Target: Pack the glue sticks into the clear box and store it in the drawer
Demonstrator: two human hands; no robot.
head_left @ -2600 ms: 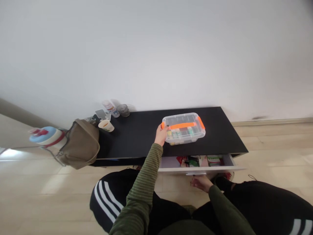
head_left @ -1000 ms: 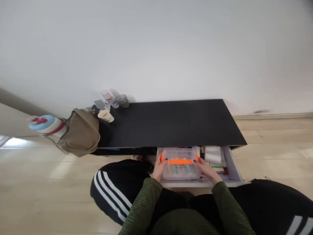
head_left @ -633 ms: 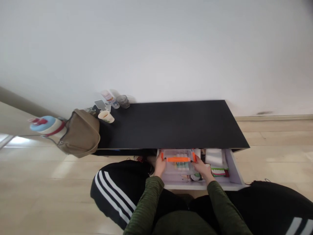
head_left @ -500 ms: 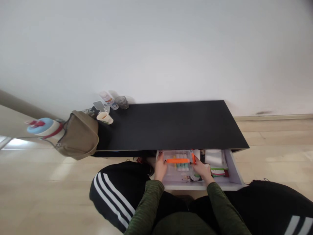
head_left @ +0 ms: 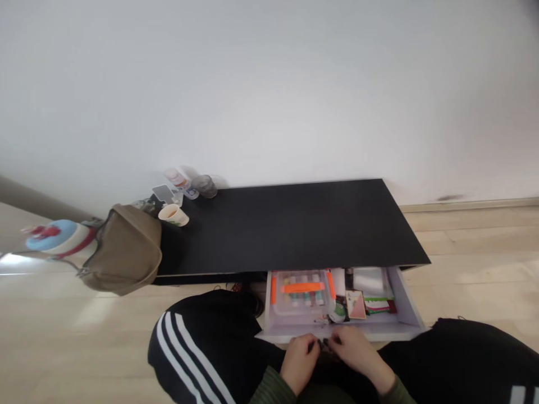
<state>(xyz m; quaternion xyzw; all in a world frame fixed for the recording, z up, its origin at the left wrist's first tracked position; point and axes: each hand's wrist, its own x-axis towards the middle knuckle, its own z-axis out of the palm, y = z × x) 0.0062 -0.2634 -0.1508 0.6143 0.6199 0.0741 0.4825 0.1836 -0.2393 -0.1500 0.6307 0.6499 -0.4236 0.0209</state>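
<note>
Both of my hands are at the middle of the drawer's front edge, close together. My left hand [head_left: 300,359] is curled with its fingertips pressed together; my right hand [head_left: 351,349] is pinched likewise, facing it. Whatever sits at their fingertips is too small and dark to make out. The white drawer [head_left: 290,332] is pulled out from the black cabinet. In its left part lies a clear plastic box [head_left: 286,308] with an orange handle [head_left: 304,287] and orange latches, apart from both hands. Small bottles show through its lid.
Also in the drawer are a playing-card box [head_left: 356,304], a green-and-red packet [head_left: 378,306] and a clear container [head_left: 369,280]. On the cabinet top [head_left: 295,224] stand a paper cup [head_left: 173,215], a grey glass [head_left: 205,186], a spray can [head_left: 181,183] and a brown bag [head_left: 126,252].
Both hands have let go of the clear box and moved back to the drawer's front edge. The box now rests at the drawer's left side, and the view has shifted slightly.
</note>
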